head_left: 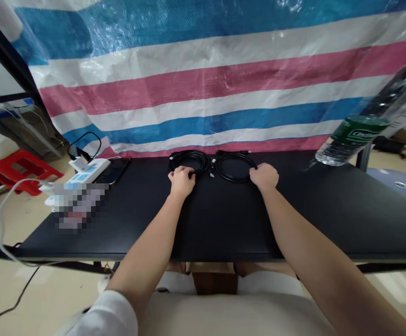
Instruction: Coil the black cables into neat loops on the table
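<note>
Two coiled black cables lie side by side on the dark table (217, 219), close to its back edge. My left hand (182, 181) grips the near side of the left coil (203, 161), fingers curled round its strands. On the right coil (233, 179), my right hand (264, 176) is closed around the right side of the loop. Small pale connector ends (212, 175) show between the two coils. Both coils appear to rest on the tabletop. My fingertips are partly hidden.
A striped plastic sheet (203, 84) hangs behind the table. At the right leans or stands a clear water bottle (359, 133) with a green label. On the left are a white power strip (87, 173) with plugs, a phone (114, 171) and a red stool (24, 170).
</note>
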Available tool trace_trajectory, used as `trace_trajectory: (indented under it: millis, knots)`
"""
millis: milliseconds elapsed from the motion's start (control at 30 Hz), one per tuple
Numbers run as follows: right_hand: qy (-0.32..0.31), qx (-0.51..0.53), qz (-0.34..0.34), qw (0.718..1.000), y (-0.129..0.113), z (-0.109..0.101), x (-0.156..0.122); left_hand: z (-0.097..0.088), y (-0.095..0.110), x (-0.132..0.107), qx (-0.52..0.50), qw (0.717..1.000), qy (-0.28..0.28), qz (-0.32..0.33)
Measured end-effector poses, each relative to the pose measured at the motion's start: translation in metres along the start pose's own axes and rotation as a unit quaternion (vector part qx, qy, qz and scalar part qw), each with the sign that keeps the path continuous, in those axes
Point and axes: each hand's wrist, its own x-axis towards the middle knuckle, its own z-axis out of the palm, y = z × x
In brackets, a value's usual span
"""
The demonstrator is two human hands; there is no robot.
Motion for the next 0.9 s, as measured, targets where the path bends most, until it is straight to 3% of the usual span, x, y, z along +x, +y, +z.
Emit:
trace_trajectory:
  millis: [333,567,733,900]
  knots:
    - [0.009,0.066,0.054,0.996,-0.002,-0.007,0.002,-0.001,0.002,-0.002,-0.009,1.0,-0.011,-0.014]
    - [0.08,0.185,0.106,0.974,0.004,0.001,0.009,-0.001,-0.002,-0.003,-0.048,0.998,0.015,-0.024]
    - [0.128,0.264,0.055,0.954,0.007,0.007,0.017,-0.002,-0.007,-0.001,-0.08,0.995,0.044,-0.029]
    - [0.205,0.303,-0.049,0.93,0.007,0.003,0.016,-0.002,-0.008,-0.002,-0.111,0.991,0.07,0.006]
